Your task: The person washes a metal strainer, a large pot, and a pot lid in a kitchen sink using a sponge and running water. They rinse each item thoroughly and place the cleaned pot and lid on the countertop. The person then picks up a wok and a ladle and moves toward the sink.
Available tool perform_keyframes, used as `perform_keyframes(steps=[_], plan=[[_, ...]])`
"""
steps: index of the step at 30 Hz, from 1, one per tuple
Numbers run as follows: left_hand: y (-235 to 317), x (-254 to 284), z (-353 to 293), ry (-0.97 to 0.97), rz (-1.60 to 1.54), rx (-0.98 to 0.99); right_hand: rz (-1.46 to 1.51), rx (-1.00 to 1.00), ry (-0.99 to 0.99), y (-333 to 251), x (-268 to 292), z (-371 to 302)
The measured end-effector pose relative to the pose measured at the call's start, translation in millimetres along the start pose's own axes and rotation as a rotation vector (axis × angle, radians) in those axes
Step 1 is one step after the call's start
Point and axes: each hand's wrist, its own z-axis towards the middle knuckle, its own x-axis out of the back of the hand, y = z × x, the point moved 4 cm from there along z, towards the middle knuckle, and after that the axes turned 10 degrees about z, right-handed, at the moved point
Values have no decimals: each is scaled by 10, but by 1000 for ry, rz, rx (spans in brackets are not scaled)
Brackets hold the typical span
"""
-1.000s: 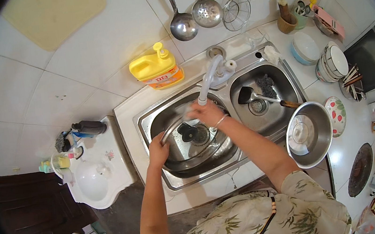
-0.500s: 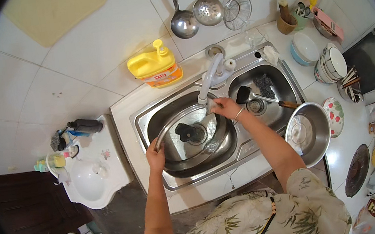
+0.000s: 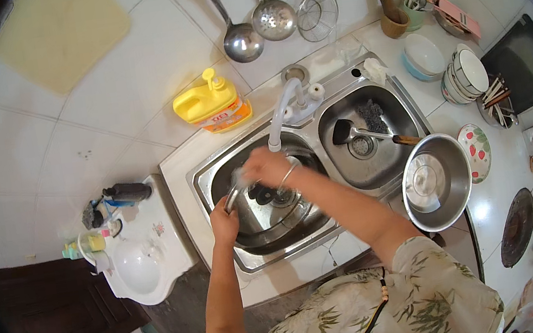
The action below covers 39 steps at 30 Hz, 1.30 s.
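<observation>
Beside the white faucet with a curved spout point(image 3: 278, 114), a person in a pale shirt printed with green leaves point(image 3: 380, 316) is working at a silvery steel double sink point(image 3: 340, 82). The left hand point(image 3: 224, 224) is sitting nearer the person than the faucet and to its left — its fingers are wrapping around the edge of a large, round, shiny metal-rimmed piece point(image 3: 264, 218), which is lying in the left basin, below the faucet. The right hand point(image 3: 267, 168) is hovering just beneath the faucet's spout, near that rim, with a wristband above it; its fingers are blurring (a pale smear is showing beside them), so whether it is holding anything I cannot tell.

Left of the faucet, a yellow plastic pump jug point(image 3: 212, 103) is standing on the white desk point(image 3: 443, 117). In the right basin, right of the faucet, a black-bladed spatula with a wooden handle end point(image 3: 373, 133) is resting close to a dark grey scouring pad point(image 3: 371, 114). Farther right of the faucet, and nearer the person, a deep round steel bowl point(image 3: 452, 189) is standing. On the tiled wall behind the faucet, a steel ladle point(image 3: 243, 43) is hanging.
</observation>
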Motion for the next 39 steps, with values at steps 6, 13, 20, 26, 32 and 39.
perform_keyframes(steps=[6,13,20,26,32,39], plan=[[-287,-116,-188,93,-190,71,9,-243,51,711,788,-363],[-151,-83,-186,92,-158,64,-513,42,-368,-523,-147,141],[-70,-32,-305,89,-158,48,-566,222,-414,-638,-352,138],[-39,-26,-322,107,-197,90,-127,-85,-210,248,704,9],[-539,-362,-484,202,-453,117,102,-220,96,1318,679,-408],[-182,32,-123,-26,-61,80,202,-52,42,280,171,-163]])
